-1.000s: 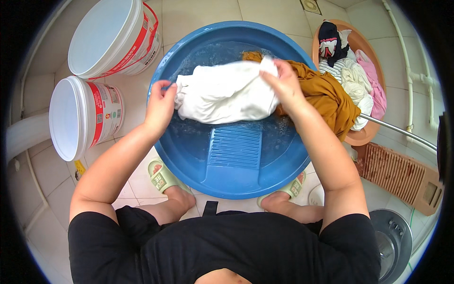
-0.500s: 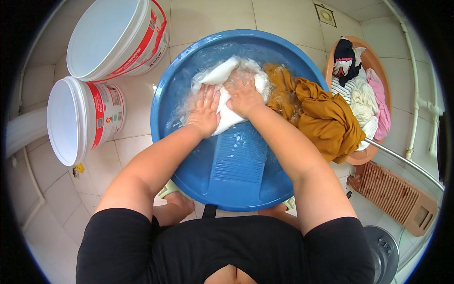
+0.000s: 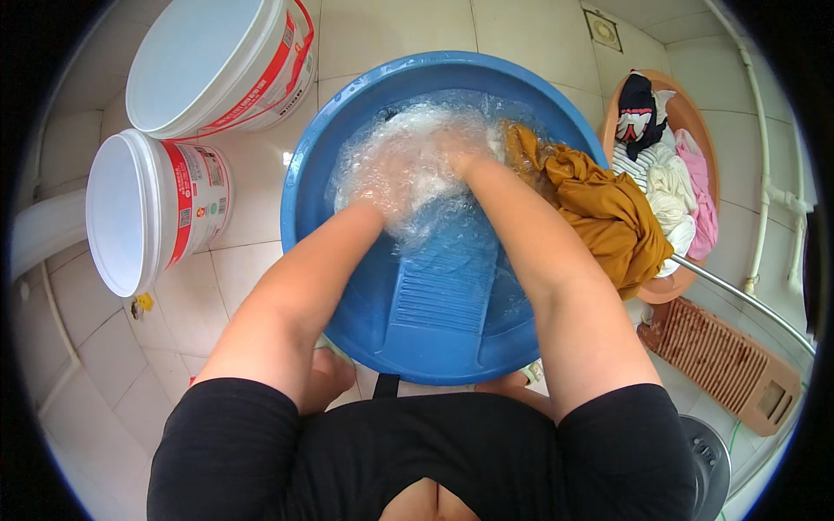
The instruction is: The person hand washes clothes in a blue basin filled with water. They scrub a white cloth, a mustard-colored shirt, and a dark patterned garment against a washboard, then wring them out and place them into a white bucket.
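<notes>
Both my hands are down in churning water inside a large round blue basin (image 3: 294,208). Bubbles and splashes blur my left hand (image 3: 375,184) and my right hand (image 3: 466,149), so their fingers do not show. Between and beneath them a white cloth (image 3: 424,126) is only faintly visible under the water. A ridged blue washboard (image 3: 440,300) slopes at the basin's near side, below the hands. To the right of my right hand, a mustard-brown cloth (image 3: 608,221) lies partly in the water and hangs over the basin's rim.
Two white buckets, a larger one (image 3: 252,82) and a smaller one (image 3: 187,195), stand at the left. An orange tub (image 3: 711,143) with clothes sits at the right, near a brown washboard (image 3: 725,360). A metal rod (image 3: 738,300) crosses there. A floor drain (image 3: 602,31) is behind.
My hands, spread flat on the white cloth at the surface before, have sunk with it into the water. Splashing and bubbles now cover them. The mustard-brown cloth stays over the rim.
</notes>
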A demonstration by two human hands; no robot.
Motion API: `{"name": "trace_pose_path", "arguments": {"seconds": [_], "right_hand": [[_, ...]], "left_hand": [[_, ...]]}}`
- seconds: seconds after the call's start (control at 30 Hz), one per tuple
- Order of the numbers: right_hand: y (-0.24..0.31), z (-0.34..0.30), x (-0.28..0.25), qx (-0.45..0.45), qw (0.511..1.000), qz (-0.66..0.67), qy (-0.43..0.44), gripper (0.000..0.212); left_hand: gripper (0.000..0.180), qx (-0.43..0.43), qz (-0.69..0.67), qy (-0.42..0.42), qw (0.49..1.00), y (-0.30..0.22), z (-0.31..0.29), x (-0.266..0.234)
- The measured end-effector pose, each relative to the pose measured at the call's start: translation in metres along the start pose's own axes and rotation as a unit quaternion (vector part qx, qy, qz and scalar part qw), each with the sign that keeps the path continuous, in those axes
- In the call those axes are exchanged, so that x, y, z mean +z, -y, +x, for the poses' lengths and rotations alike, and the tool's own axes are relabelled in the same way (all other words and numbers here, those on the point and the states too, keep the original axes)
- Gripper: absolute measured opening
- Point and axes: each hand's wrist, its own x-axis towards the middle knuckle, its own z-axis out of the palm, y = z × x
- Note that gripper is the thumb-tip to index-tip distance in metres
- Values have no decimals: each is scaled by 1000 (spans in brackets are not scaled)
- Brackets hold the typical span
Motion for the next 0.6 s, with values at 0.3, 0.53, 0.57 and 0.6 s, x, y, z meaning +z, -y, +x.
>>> {"name": "trace_pose_path", "arguments": {"seconds": [0.3,0.53,0.57,0.6], "right_hand": [[63,-93,-73,-7,991,127,44,40],[92,-158,-154,-230,827,513,-28,35],[88,-167,-154,-161,783,599,-40,38],[85,-172,-154,-97,725,680,-46,42]], "left_hand": [[104,90,-79,9,993,20,-45,-57],[66,56,-305,-34,950,12,-38,-79],[59,34,-450,27,892,4,-31,-93],[52,2,-579,85,811,-2,-28,-101]]}}
